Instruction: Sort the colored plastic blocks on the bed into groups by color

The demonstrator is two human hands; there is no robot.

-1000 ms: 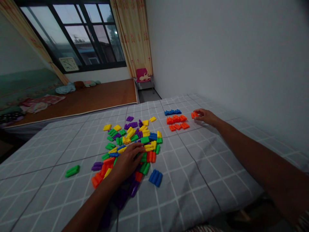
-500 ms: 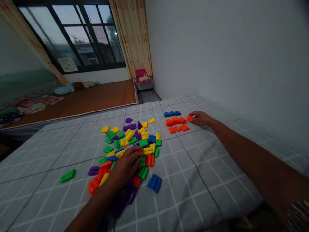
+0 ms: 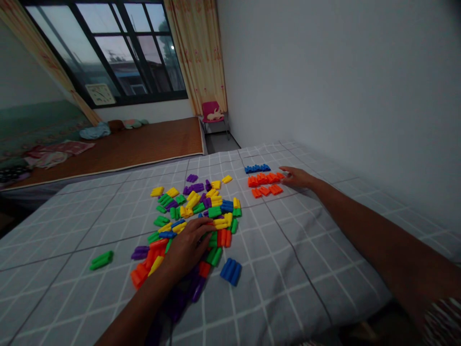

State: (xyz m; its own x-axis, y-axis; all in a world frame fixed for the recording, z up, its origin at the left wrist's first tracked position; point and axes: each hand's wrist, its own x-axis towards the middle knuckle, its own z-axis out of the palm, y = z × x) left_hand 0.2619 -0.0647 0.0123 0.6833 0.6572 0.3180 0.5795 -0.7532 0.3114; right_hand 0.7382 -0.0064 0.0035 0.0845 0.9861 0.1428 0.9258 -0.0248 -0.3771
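Observation:
My left hand (image 3: pixel 190 242) lies over a loose pile of coloured plastic building blocks (image 3: pixel 214 211), fingers stretched out and fingertips beside yellow and orange pieces. Part of the pile is hidden under it. Farther off, my right hand (image 3: pixel 296 177) is at the right end of a row of orange blocks (image 3: pixel 262 179). Its thumb and forefinger are apart around the row's last block. A shorter row of orange blocks (image 3: pixel 266 191) lies just in front, and a row of blue blocks (image 3: pixel 257 168) lies behind.
The blocks lie on a grey checked cloth (image 3: pixel 288 288). One green block (image 3: pixel 101 260) sits apart on the left, and a blue block (image 3: pixel 231 271) is right of the pile. A white wall (image 3: pixel 342 86) borders the right side. Beyond are a mat-covered bed (image 3: pixel 154 139) and a pink chair (image 3: pixel 211 109).
My right hand has brought a separate orange block leftward to the end of the farther orange row, and its fingers have opened. My left hand has stayed on the pile.

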